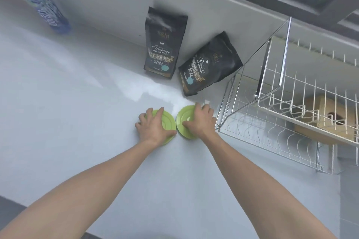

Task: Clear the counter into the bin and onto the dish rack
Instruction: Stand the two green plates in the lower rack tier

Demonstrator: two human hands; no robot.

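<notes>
I have both hands down on the table (77, 103), each spread over a green plate: left hand (153, 127) on the left plate (168, 122), right hand (200, 120) on the right plate (184, 115). Each grip curls over a plate's rim. The plates sit just beside the wire dish rack (281, 103), with two black bags (165, 44) behind.

Counter (77, 103) bears plates (169, 124), coffee bags (163, 44), bottle (46, 7), rack (281, 112).
</notes>
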